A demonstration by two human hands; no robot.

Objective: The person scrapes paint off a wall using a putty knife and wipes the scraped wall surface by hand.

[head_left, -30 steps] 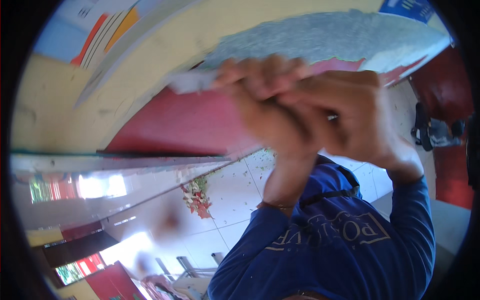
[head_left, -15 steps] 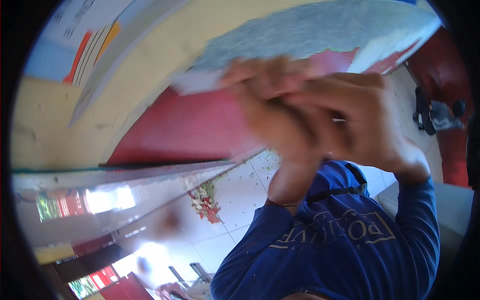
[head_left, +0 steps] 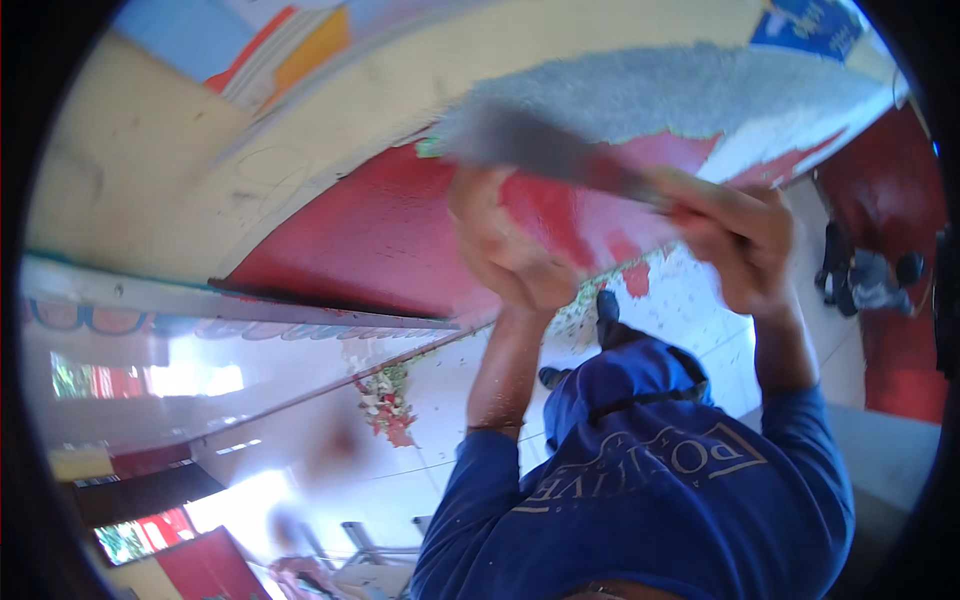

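My right hand is closed around the handle of a scraper. The scraper's wide grey blade is smeared by motion and lies over the border between bare grey plaster and red paint on the wall. Just below the blade, my left hand is raised close to the red paint. Its fingers are partly hidden and blurred, so I cannot make out whether they hold anything. Ragged pale patches break up the red to the right of this hand.
Paint flakes and crumbs litter the white tiled floor below the wall. A ledge juts out at left. Another person is at far right, near a red wall. Colourful posters hang higher up.
My hands were close together in front of the wall and have moved apart, the right one to the right and lower. The scraper blade has come into plain sight.
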